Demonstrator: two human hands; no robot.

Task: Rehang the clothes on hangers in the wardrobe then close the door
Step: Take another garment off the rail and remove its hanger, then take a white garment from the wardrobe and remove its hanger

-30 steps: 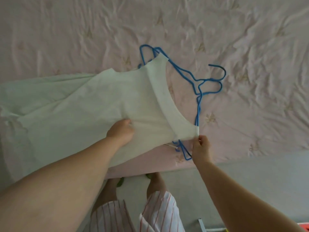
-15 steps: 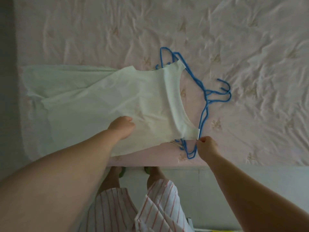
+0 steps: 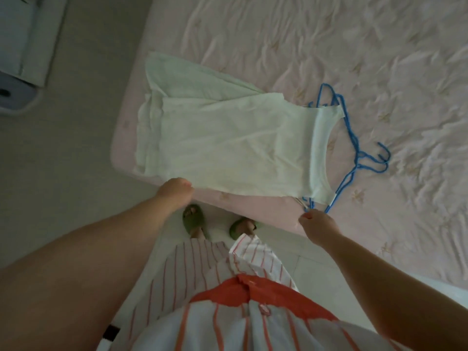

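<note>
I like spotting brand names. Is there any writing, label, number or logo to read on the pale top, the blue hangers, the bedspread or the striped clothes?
None can be read.
Pale top: no print shows.
Blue hangers: plain.
Pink bedspread: only a stitched motif, no letters.
Striped clothes: stripes only.

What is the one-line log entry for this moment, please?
stage: hanger fitting | garment: pale top on bed | blue hangers under neckline | left hand holds side edge | right hand at shoulder corner

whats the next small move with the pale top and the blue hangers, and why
Probably lift the pale top off the bed by one blue hanger. The left hand grips its side edge, the right hand is at the blue hangers, whose hooks lie beyond the neckline.
</note>
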